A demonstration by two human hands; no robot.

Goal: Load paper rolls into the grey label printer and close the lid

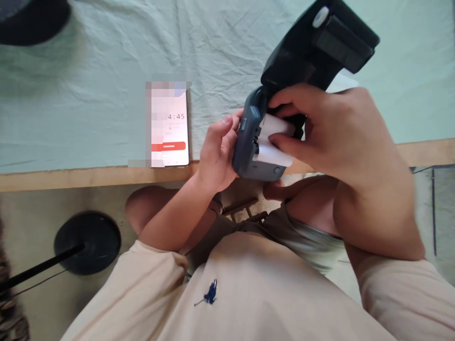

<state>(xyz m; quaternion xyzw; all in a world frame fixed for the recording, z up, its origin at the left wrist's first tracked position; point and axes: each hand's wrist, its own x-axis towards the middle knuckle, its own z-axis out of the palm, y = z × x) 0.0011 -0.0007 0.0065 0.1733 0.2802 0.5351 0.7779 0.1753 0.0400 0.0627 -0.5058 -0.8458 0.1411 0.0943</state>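
Observation:
My left hand (221, 154) is closed around the side of a dark grey portable label printer (245, 137), held just above the table's near edge. The printer's black lid (302, 52) is swung up, away from its body. Inside the compartment lies a white paper roll (265, 154). My right hand (330, 128) reaches in from the right, thumb and fingers closed on the roll. The right fingertips are partly hidden behind the lid's hinge side and the paper.
A phone (174, 130) with a lit screen lies on the pale green tablecloth (117, 94), left of the printer. The wooden table edge (71, 179) runs across the view. A dark round object (31, 19) sits at the upper left. A black round stand base (88, 244) is on the floor.

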